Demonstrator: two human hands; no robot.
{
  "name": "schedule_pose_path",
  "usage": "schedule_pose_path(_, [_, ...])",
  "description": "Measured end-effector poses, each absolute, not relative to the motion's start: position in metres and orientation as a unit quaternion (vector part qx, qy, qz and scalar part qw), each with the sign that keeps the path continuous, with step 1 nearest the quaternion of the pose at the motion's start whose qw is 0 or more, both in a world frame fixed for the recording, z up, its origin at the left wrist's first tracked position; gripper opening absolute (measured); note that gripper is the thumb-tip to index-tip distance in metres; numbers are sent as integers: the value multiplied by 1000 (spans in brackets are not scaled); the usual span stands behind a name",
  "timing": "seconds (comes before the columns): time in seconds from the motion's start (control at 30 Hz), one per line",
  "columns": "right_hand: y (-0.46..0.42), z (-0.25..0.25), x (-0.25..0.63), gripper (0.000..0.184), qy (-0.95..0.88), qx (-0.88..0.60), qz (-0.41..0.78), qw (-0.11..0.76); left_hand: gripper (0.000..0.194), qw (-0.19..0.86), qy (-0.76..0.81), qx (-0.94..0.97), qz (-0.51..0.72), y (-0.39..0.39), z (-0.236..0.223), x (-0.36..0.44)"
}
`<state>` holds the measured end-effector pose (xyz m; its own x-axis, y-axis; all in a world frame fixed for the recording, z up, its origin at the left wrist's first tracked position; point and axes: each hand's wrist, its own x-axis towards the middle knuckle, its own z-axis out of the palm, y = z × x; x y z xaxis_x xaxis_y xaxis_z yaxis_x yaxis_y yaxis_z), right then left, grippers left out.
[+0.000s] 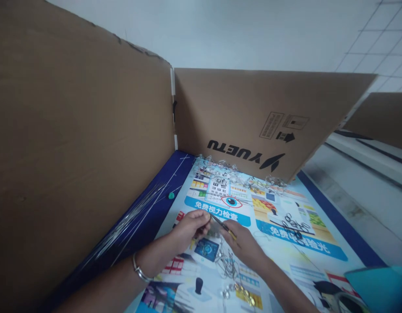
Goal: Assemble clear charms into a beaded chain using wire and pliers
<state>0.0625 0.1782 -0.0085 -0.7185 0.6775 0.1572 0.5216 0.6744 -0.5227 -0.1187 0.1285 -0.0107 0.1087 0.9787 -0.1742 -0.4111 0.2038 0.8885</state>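
My right hand (pixel 240 240) is closed around slim pliers (pixel 223 225) with dark jaws and a yellowish handle. The pliers point up and left, their tip touching or just beside the fingertips of my left hand (pixel 192 227). Those fingers are pinched together, and whatever sits between them is too small to make out. Below both hands lies a loose heap of thin wire pieces (pixel 229 264). Closer to me are several shiny gold-coloured rings or loops (pixel 245 293).
A bundle of long straight wires (pixel 132 213) runs along the left, near a small teal lump (pixel 171 195). Dark wire loops (pixel 295 226) lie at right. Clear, shiny pieces (pixel 233 171) line the back. Cardboard walls (pixel 90 108) stand left and behind. A printed sheet (pixel 273 261) covers the table.
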Motion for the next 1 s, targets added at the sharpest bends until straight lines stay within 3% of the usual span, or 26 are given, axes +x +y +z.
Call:
schedule_pose_path(0.13, [185,-15,67,26,-899,-351,196,177,33,606,461,405,506,134,-7,-132])
schedule_pose_path(0.27, [193,-27,72,26,-902,-357,149,191,24,497,526,513,461,143,-11,-146])
schedule_pose_path(0.43, [197,-35,75,25,-906,-355,96,210,15,332,591,660,324,145,-17,-151])
schedule_pose_path(0.67, [198,-35,75,25,-916,-346,77,188,15,190,631,730,185,131,-11,-138])
schedule_pose_path(1.0, [199,-36,75,25,-925,-325,54,189,6,147,654,721,175,131,-16,-128])
